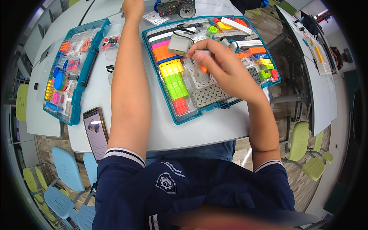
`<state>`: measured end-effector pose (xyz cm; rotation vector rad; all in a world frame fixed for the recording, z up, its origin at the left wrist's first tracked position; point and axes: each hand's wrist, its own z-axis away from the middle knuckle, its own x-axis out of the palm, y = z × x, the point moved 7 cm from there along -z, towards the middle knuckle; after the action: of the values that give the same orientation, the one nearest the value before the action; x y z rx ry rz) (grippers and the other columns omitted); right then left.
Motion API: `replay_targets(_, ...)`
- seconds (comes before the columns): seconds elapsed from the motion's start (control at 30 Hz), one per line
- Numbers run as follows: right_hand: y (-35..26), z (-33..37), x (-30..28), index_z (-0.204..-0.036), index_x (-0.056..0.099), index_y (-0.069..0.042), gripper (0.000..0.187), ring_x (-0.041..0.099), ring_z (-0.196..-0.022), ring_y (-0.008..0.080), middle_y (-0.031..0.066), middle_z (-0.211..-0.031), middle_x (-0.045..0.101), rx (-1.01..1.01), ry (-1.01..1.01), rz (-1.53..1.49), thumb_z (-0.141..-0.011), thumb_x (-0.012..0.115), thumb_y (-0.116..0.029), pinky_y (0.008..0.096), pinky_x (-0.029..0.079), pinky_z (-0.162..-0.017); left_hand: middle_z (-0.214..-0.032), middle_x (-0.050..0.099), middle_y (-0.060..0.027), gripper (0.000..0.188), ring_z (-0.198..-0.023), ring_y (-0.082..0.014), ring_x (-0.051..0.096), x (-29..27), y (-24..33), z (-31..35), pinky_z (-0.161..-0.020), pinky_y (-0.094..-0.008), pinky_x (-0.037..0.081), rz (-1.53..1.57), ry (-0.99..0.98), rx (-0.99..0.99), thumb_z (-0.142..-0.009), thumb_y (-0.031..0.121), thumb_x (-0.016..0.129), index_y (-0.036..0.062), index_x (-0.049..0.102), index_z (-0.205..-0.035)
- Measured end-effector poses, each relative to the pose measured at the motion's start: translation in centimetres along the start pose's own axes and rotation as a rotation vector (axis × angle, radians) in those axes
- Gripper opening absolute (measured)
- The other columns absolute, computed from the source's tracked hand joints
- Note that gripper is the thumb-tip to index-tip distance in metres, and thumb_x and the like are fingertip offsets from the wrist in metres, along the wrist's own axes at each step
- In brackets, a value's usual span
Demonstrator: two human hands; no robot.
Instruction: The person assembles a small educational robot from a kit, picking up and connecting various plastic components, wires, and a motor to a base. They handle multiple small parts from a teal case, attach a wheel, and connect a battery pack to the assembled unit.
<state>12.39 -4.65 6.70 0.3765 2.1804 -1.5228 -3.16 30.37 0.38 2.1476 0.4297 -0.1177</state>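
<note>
My right hand (226,69) is over an open teal-edged case (174,119), its thumb and fingers pinched on a small grey part (202,52) whose exact kind I cannot make out. Just left of those fingers, a grey box-shaped module (178,44) with a black cable sits on the case's contents. Coloured building pieces fill the compartments, among them yellow beams (171,68), green beams (177,86) and a grey perforated plate (209,95). My left arm reaches far forward, and my left hand (133,8) is cut off by the upper edge, its fingers out of sight. Nearby stands a wheeled dark model (174,7).
A second teal case (78,103) of sorted parts lies to the left. Beside my left forearm are a small clear tray (111,50) and a phone (96,132) near the table's front edge. Blue chairs (67,168) and green chairs (301,142) stand around.
</note>
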Motion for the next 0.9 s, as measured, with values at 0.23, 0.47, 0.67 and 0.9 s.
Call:
replay_targets(0.23, 1.2, 0.0, 1.4, -0.125, 0.053, -0.004, 0.039, 0.061, -0.074, 0.0157, 0.0087, -0.096, 0.055, 0.256, -0.075, -0.876, -0.112, 0.043, -0.038, 0.0254, 0.049, -0.061, -0.096, 0.076, -0.0168, 0.039, -0.092, -0.0279, 0.072, -0.2, 0.3, 0.2, -0.084, -0.039, 0.052, 0.002, -0.01, -0.014, -0.1, 0.038, 0.059, 0.0022, 0.076, -0.102)
replay_targets(0.47, 0.4, 0.7, 2.1, -0.125, 0.049, -0.006, 0.037, 0.049, -0.066, 0.0125, 0.0056, -0.096, 0.051, 0.317, -0.196, -1.084, -0.11, 0.05, -0.04, 0.0242, 0.033, -0.051, -0.099, 0.077, -0.0142, 0.035, -0.094, -0.026, 0.072, 0.1, 0.3, 0.2, -0.086, -0.0373, 0.053, 0.099, 0.008, 0.023, -0.1, 0.034, 0.063, 0.0024, 0.073, -0.109)
replay_targets(0.67, 0.1, 0.6, 2.6, -0.129, 0.048, -0.009, 0.042, 0.05, -0.072, 0.0122, 0.0037, -0.096, 0.052, 0.266, -0.298, -1.013, -0.106, 0.058, -0.043, 0.0241, 0.034, -0.057, -0.1, 0.077, -0.013, 0.033, -0.095, -0.0248, 0.072, 0.5, 0.6, 0.2, -0.087, -0.0375, 0.053, 0.045, -0.014, 0.047, -0.101, 0.034, 0.062, 0.003, 0.072, -0.109)
replay_targets(0.9, 0.4, 0.7, 2.8, -0.129, 0.048, -0.011, 0.034, 0.05, -0.074, 0.0113, -0.0004, -0.086, 0.051, 0.344, -0.274, -1.002, -0.103, 0.061, -0.028, 0.0268, 0.037, -0.065, -0.099, 0.076, -0.013, 0.034, -0.094, -0.0254, 0.071, 0.2, 0.8, 0.3, -0.086, -0.0379, 0.053, 0.045, -0.006, 0.044, -0.101, 0.034, 0.061, 0.0028, 0.073, -0.109)
